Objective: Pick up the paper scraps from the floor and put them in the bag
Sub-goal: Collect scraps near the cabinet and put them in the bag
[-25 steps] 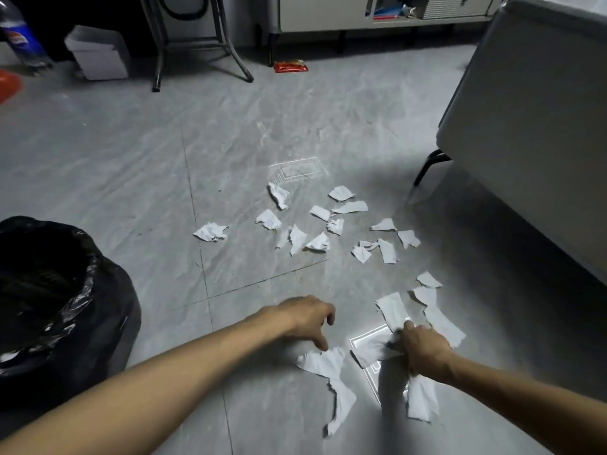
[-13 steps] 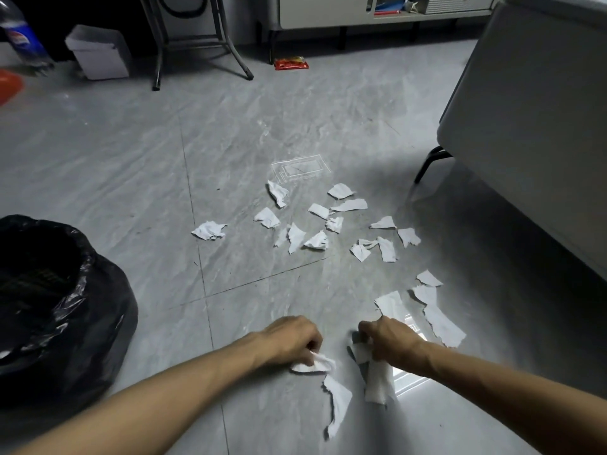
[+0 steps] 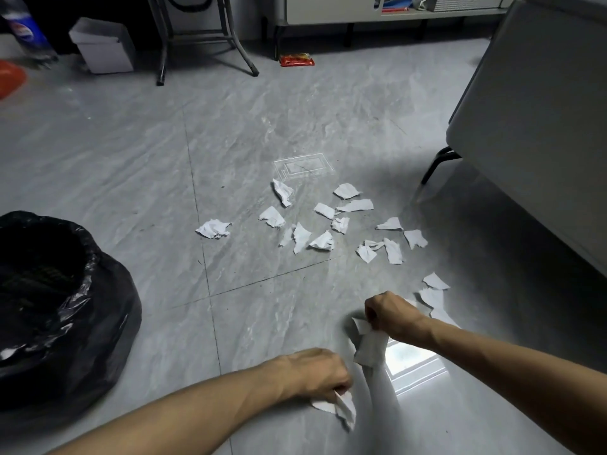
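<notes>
Several white torn paper scraps [image 3: 302,236] lie scattered over the grey floor in the middle of the view. My right hand [image 3: 392,315] is closed on a bunch of scraps [image 3: 369,348] that hang below it, just above the floor. My left hand [image 3: 315,376] is low at the floor, its fingers pinched on a crumpled scrap [image 3: 343,408]. A few more scraps [image 3: 433,292] lie just right of my right hand. The black plastic bag [image 3: 82,310] stands open at the left, about an arm's length from both hands.
A grey table [image 3: 538,126] with a black leg [image 3: 437,162] fills the right side. At the back stand a folding stand [image 3: 203,37], a white box [image 3: 105,46], a soda bottle [image 3: 26,34], a red wrapper [image 3: 296,59] and a low cabinet [image 3: 361,9].
My right hand gathered scraps off the floor, lifted them and shifted left. My left hand closed on a scrap and dragged it back towards me.
</notes>
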